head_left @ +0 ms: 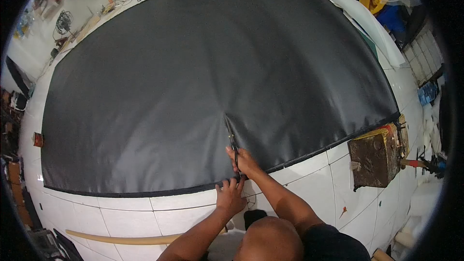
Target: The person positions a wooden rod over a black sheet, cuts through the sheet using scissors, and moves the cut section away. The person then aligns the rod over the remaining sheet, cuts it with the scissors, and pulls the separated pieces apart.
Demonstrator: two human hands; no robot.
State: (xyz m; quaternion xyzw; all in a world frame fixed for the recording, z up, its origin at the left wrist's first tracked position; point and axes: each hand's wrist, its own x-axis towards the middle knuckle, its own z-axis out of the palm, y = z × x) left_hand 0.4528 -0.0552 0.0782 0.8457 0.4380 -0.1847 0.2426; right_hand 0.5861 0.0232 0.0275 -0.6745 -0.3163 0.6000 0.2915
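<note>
A wide sheet of smooth black material, like vinyl or leatherette (145,92), lies spread over the floor. My right hand (245,162) is closed round the handles of a pair of scissors (231,137). Their blades point away from me, at the tip of a short fold or slit in the sheet. Just below, my left hand (231,199) rests at the sheet's near edge, fingers spread and fingertips on the dark border. Whether its thumb is under the edge is hidden.
White floor tiles (183,222) border the sheet. A worn brown block (374,159) stands at the right corner, with a hammer-like handle (413,163) beside it. A long tan strip (121,239) lies at lower left. A white roll (367,24) lies along the far right.
</note>
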